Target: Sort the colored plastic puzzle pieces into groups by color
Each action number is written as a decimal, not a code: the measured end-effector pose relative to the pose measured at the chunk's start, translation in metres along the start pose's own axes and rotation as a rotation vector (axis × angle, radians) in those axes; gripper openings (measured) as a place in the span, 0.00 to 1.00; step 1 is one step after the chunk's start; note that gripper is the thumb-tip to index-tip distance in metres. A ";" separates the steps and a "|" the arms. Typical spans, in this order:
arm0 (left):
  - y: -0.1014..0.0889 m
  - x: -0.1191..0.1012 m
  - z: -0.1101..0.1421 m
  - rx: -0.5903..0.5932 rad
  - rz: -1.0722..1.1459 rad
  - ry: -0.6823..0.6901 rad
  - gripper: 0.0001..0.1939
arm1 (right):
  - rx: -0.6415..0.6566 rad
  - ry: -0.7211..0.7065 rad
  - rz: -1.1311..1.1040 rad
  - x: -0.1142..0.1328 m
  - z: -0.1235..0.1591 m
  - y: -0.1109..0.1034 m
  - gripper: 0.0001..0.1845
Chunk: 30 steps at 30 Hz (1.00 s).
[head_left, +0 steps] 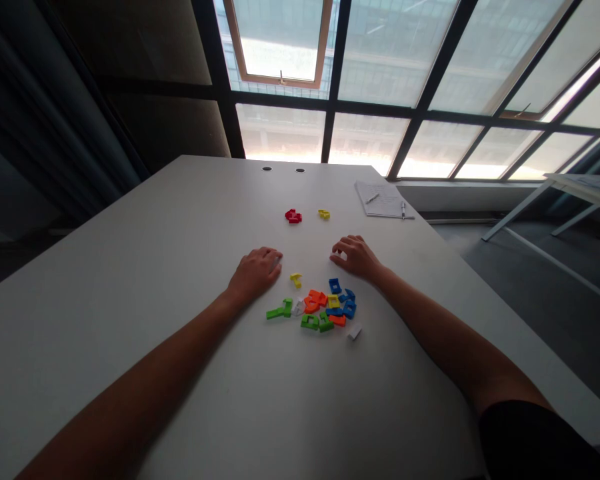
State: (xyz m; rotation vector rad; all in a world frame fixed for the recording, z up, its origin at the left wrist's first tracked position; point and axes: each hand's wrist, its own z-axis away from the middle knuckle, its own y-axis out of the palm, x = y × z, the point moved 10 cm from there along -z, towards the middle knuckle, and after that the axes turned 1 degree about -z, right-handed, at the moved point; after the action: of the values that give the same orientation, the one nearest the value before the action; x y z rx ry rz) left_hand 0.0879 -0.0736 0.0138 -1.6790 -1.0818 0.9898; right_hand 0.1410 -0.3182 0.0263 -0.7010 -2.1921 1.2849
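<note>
Both my forearms lie on a white table (pixel 130 280). My left hand (pixel 256 270) rests palm down with its fingers curled under, and nothing shows in it. My right hand (pixel 354 257) rests likewise, fingers bent loosely, holding nothing I can see. Between and just behind the hands sits a heap of small plastic puzzle pieces (pixel 325 308) in orange, blue, green, yellow and white. A single yellow piece (pixel 295 279) lies between the hands. A green piece (pixel 279 311) sits at the heap's left. Farther off lie a red piece (pixel 293 216) and a yellow piece (pixel 324 214).
Sheets of paper with a pen (pixel 384 199) lie at the table's far right. Two cable holes (pixel 283 169) sit near the far edge. Large windows stand behind. Another white table (pixel 575 183) stands to the right over dark floor.
</note>
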 end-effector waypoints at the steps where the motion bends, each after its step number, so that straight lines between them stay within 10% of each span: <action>1: 0.000 0.000 0.000 0.001 0.001 0.000 0.18 | -0.006 0.036 0.016 -0.009 0.001 -0.001 0.08; 11: -0.002 -0.001 0.000 -0.003 0.018 -0.004 0.18 | -0.120 0.467 0.112 -0.105 0.021 -0.019 0.14; 19: 0.000 0.000 0.000 -0.009 0.013 0.008 0.19 | -0.202 0.652 0.131 -0.120 0.034 -0.026 0.27; 24: 0.000 0.000 0.000 -0.006 0.005 0.005 0.18 | -0.226 0.468 0.124 -0.085 0.020 -0.032 0.22; 30: -0.001 -0.001 0.000 0.004 0.012 -0.005 0.18 | 0.020 -0.076 -0.136 0.027 -0.004 -0.005 0.13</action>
State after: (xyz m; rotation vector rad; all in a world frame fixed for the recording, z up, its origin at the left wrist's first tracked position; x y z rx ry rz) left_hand 0.0874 -0.0740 0.0145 -1.6825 -1.0731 1.0036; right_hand 0.1233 -0.2999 0.0365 -0.4937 -2.2422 1.2810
